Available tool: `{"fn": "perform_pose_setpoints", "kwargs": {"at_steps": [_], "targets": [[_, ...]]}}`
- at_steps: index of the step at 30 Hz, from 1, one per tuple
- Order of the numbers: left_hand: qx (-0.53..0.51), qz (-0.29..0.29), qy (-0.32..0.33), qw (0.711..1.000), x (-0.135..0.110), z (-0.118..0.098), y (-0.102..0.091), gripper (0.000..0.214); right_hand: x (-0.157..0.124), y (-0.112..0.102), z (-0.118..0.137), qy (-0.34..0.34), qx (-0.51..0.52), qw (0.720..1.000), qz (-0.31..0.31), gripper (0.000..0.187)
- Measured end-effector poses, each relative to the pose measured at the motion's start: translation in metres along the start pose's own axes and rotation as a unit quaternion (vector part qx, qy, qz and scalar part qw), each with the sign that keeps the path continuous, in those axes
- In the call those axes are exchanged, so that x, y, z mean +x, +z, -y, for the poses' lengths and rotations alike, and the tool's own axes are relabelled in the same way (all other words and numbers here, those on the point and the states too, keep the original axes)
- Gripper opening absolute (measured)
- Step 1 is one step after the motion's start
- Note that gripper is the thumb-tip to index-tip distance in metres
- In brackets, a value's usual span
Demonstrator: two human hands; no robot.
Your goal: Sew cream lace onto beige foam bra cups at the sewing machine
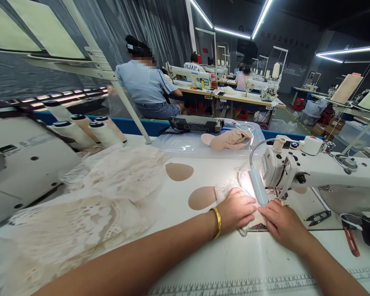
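Note:
My left hand (237,209), with a gold bangle on the wrist, lies flat on a piece of lace fabric (253,224) in front of the white sewing machine (311,168). My right hand (282,222) presses the same lace piece from the right, fingers together and pointing toward the needle area. The machine's small lamp (258,187) shines on both hands. A beige pad (201,197) lies just left of my left hand, partly under the lace, and another beige pad (179,171) sits farther back.
A heap of cream lace (105,197) covers the table's left side, with thread cones (92,131) behind. A clear lid (185,142) holds beige cups (230,139). Snips (319,217) and red-handled scissors (350,238) lie right. Other people sit at machines beyond.

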State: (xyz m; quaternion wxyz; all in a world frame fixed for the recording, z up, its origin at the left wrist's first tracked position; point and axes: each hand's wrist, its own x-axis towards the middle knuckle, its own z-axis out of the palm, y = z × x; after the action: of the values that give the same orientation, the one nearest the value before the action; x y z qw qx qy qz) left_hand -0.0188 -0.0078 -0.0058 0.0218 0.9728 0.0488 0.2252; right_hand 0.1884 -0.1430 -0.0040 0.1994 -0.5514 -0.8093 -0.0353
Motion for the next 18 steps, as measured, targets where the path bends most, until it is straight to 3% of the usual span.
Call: {"fn": "perform_pose_setpoints", "kwargs": {"at_steps": [6,13,18], "targets": [[-0.001,0.029,0.011,1.0,0.01,0.014,-0.007,0.018,0.004,0.003,-0.001,0.019,-0.025,1.0,0.004,0.03],[0.02,0.014,0.023,0.999,0.023,0.01,-0.017,0.023,0.001,0.0,-0.003,0.007,-0.03,1.0,0.001,0.035],[0.045,-0.009,0.002,0.999,0.011,0.015,-0.027,0.024,0.015,0.008,0.004,0.018,-0.04,0.999,0.002,0.031]]}}
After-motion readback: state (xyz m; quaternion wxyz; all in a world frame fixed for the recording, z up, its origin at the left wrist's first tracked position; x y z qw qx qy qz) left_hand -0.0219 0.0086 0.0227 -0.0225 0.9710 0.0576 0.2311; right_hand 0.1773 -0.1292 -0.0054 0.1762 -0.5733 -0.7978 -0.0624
